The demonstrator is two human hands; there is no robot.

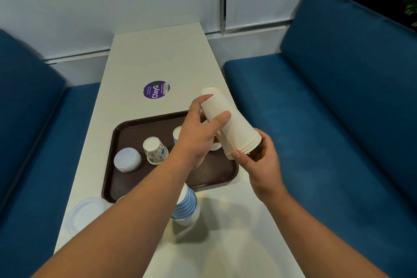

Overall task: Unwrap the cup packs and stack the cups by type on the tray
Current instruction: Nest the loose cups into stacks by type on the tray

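Both of my hands are holding 1 stack of plain white cups [228, 122], tilted in the air above the far right corner of the brown tray [126, 133], bases pointing far and rims pointing near-right. I am wrapping my left hand [198, 133] around the upper part of the stack, thumb lying across its near side and fingers curling behind it. I am cupping my right hand [259, 160] under the rim end, thumb tip pressing on the lowest rim and fingers curling beneath.

On the tray I am seeing 1 low stack of pale round lids or cups [127, 160] at the left, 1 patterned cup [155, 150] standing upside down just right of it, and 1 white and blue cup [177, 134] partly hidden behind my left hand. Near the tray's near edge, 1 stack of blue-striped cups [187, 206] is lying tilted on the white table [158, 56], under my left forearm. A clear plastic lid [84, 216] is sitting at the near left of the table. A purple round sticker [156, 89] is lying far of the tray. Blue benches [327, 97] are flanking the table.
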